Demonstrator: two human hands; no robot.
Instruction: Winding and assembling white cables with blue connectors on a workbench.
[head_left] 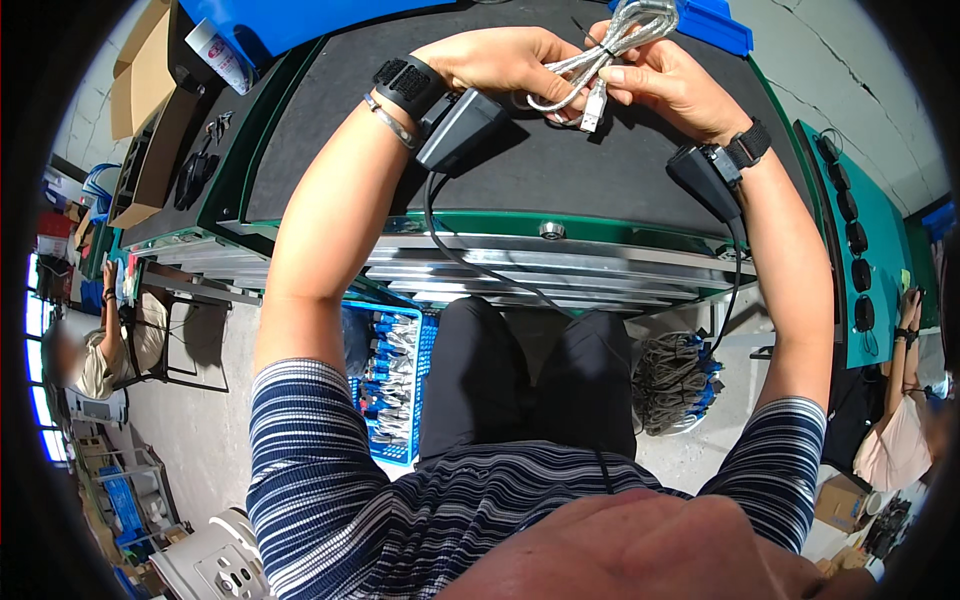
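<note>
Reaching forward over the desk point(560, 170), both forearms come up from the lower edge and meet near the far side of its dark mat. The left hand point(500, 62) lies with its back toward the camera, wrist bent inward, its grip closed around a coiled clear cable point(600, 50). The right hand point(670, 85) faces it from the other side, thumb and fingers pinching the same cable just above its plug point(592, 115), which hangs down between the two hands, a little above the mat. The loops of the cable rise from the hands toward a blue bin point(715, 22) at the far edge.

Each wrist carries a black strap with a black box: the left box point(460, 130) sits tilted below the wrist, the right box point(705, 180) along the forearm. A thin black wire runs from each box down past the desk's front edge toward the lap. Under the desk, a blue crate point(390, 375) stands on the floor by the left knee, and a bundle of grey cables point(675, 380) lies beside the right knee.
</note>
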